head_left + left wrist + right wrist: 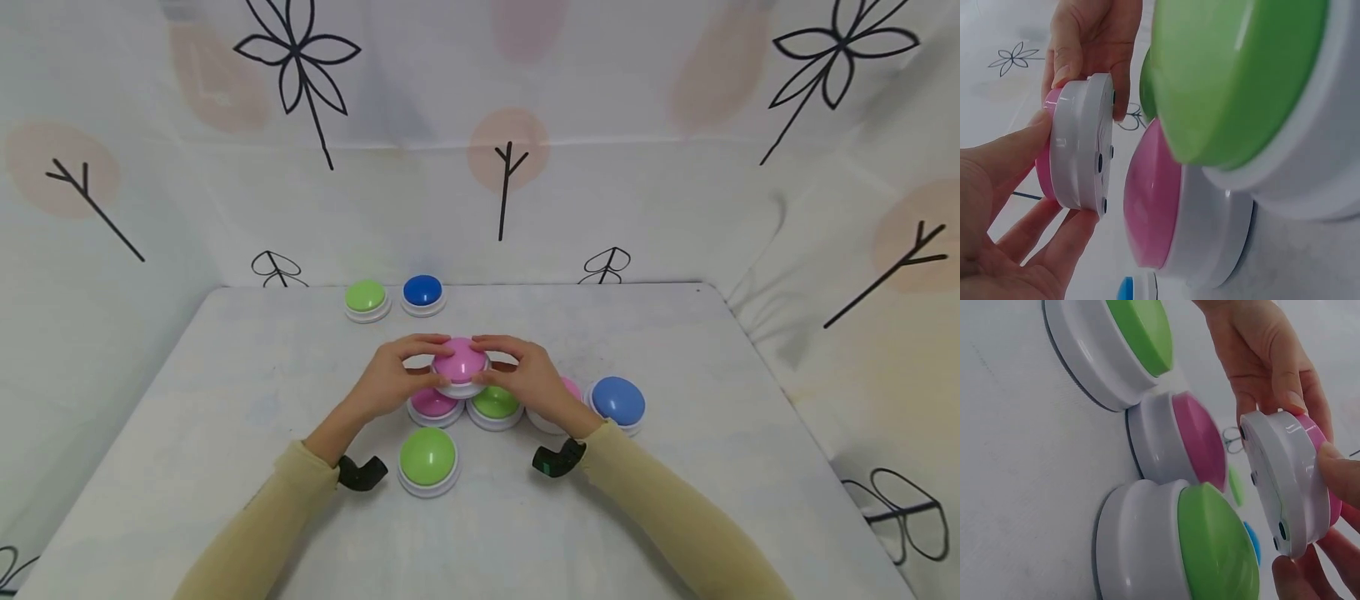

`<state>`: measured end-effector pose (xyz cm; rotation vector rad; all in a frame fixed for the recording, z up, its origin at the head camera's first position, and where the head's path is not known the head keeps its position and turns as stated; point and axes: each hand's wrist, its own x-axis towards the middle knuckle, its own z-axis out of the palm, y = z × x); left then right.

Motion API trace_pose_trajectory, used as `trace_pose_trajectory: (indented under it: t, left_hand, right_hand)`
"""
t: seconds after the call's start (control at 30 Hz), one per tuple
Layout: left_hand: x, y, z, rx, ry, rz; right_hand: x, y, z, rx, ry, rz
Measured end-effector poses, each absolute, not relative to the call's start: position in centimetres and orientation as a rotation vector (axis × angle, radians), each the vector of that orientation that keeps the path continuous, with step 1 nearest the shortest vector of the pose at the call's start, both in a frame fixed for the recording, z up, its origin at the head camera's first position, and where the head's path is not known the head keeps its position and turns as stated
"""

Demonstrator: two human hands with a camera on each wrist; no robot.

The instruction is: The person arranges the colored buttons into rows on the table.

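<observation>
Both hands hold one pink push button with a white base [461, 362], raised off the table. My left hand [393, 375] grips its left side and my right hand [528, 379] its right side, thumbs and fingers on the rim. In the left wrist view the held button [1075, 147] shows small dark feet beneath its base. Below and just behind it in the head view lie a second pink button [433, 403] and a green button [495, 403], side by side. Another pink button [572, 388] is partly hidden by my right hand, beside a blue button [618, 400].
Nearer to me stands a green button [427, 457]. At the table's far edge are another green button [365, 296] and a dark blue button [422, 290]. The white table [300, 533] meets a patterned cloth [420, 208] at the back and sides.
</observation>
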<state>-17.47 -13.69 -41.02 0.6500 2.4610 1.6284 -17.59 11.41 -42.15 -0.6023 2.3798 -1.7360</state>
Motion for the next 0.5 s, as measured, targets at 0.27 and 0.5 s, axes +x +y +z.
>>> trace_pose_trajectory:
  t: [0.27,0.5]
  left_hand:
    - [-17.2,-13.0,-41.3,0.668,2.413,1.630]
    - [-16.6,-12.6,-41.2,0.706,2.331,1.678]
  right_hand:
    - [-16.8,12.5,-42.4,-0.574,2.358,-1.751]
    - [-15.8,13.2,-42.2,-0.575,2.388,-1.729]
